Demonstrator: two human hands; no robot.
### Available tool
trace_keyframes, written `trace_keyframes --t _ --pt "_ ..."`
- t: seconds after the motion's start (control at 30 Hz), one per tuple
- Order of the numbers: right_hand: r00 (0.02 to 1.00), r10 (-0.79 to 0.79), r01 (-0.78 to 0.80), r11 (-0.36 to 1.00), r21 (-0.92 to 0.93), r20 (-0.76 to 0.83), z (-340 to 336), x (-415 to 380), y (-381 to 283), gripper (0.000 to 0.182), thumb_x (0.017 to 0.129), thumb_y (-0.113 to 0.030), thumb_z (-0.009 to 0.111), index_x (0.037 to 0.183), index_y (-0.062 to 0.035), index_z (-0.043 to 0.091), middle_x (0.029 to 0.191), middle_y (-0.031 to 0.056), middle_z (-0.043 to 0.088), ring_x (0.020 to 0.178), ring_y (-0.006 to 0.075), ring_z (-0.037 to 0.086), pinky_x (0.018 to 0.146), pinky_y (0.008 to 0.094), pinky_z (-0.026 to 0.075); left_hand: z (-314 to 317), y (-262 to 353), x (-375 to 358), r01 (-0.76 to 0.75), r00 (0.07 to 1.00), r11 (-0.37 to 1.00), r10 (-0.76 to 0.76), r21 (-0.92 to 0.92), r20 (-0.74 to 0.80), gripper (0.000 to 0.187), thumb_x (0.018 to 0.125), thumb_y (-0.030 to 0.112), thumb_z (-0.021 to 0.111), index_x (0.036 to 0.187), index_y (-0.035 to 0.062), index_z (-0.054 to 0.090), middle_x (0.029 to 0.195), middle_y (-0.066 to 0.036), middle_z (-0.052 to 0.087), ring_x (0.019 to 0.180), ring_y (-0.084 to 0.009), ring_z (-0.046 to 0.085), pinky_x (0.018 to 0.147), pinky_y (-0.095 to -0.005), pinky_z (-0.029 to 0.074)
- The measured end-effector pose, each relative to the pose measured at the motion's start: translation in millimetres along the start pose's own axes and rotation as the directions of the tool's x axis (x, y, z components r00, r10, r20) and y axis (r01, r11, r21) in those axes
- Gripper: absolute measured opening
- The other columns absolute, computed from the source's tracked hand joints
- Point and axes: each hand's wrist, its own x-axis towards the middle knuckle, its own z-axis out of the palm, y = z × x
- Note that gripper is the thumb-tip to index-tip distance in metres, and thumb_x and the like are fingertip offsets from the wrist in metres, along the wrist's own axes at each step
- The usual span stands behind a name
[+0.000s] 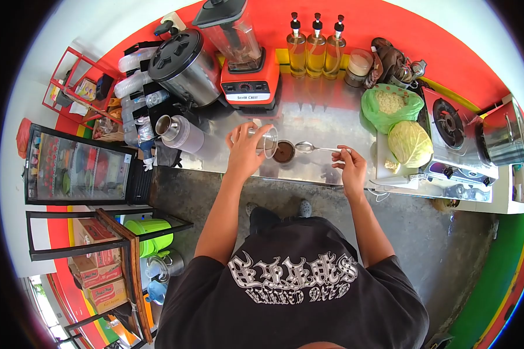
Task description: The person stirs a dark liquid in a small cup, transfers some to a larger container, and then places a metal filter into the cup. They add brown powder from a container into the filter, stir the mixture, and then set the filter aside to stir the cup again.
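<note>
My left hand (244,152) is wrapped around a transparent glass (269,141), which is tilted to the right. Its mouth overlaps the rim of a small cup with dark brown contents (284,152) on the steel counter (332,122). Between finger and thumb, my right hand (351,170) grips the handle of a metal spoon (306,147). The spoon's bowl points left, just beside the brown-filled cup.
Behind my hands stand a red blender (249,87), a steel urn (186,70) and several oil bottles (316,52). A metal flask (186,136) is at left. A cabbage (410,144), a green bag (384,110) and a gas stove (454,134) occupy the right.
</note>
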Motion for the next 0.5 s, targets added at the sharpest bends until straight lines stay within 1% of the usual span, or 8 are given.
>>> trace_keyframes --t 0.03,0.1,0.2,0.43,0.5 --pt "1.000 -0.002 0.002 1.000 0.007 0.002 -0.6 0.7 -0.4 0.026 0.109 -0.014 0.058 0.118 0.0065 0.072 0.094 0.0128 0.075 0.085 0.0156 0.071 0.070 0.0296 0.061 -1.2 0.4 0.1 0.001 1.000 1.000 -0.001 0.000 -0.001 0.080 0.072 0.006 0.087 0.142 0.0345 0.062 0.133 -0.004 0.051 0.135 -0.0311 0.045 0.116 -0.0569 0.027" --pt "1.000 -0.003 0.003 1.000 0.013 0.005 -2.1 2.1 -0.8 0.026 0.109 -0.014 0.058 0.118 0.0065 0.072 0.094 0.0129 0.075 0.085 0.0156 0.071 0.070 0.0296 0.061 -3.6 1.3 0.6 -0.009 1.000 1.000 0.010 0.011 -0.023 0.079 0.071 0.010 0.088 0.142 0.0336 0.063 0.130 -0.003 0.052 0.132 -0.0299 0.046 0.115 -0.0539 0.028" --pt "1.000 -0.010 0.010 1.000 0.012 0.012 -3.5 3.9 -0.6 0.026 0.109 -0.014 0.058 0.118 0.0064 0.072 0.094 0.0128 0.075 0.085 0.0157 0.071 0.070 0.0298 0.061 -4.0 -0.2 1.5 -0.019 0.999 1.000 0.019 0.017 -0.026 0.079 0.071 0.010 0.088 0.142 0.0337 0.063 0.131 -0.003 0.052 0.132 -0.0301 0.046 0.115 -0.0531 0.028" --pt "1.000 -0.008 0.008 1.000 -0.002 0.014 -1.7 5.7 -6.8 0.026 0.109 -0.013 0.057 0.119 0.0062 0.072 0.093 0.0126 0.075 0.084 0.0160 0.071 0.070 0.0296 0.061 4.3 -2.0 2.7 -0.021 1.000 1.000 0.021 0.009 -0.022 0.078 0.072 0.011 0.088 0.142 0.0339 0.063 0.132 -0.003 0.052 0.134 -0.0306 0.044 0.115 -0.0537 0.027" --pt "1.000 -0.008 0.008 1.000 -0.004 0.020 -1.0 6.6 -7.4 0.026 0.109 -0.013 0.057 0.119 0.0062 0.072 0.093 0.0127 0.075 0.084 0.0160 0.071 0.070 0.0296 0.061 8.4 -1.9 1.5 -0.003 1.000 1.000 0.003 0.014 0.012 0.078 0.073 0.012 0.089 0.143 0.0341 0.062 0.132 -0.003 0.052 0.136 -0.0310 0.044 0.115 -0.0548 0.027"
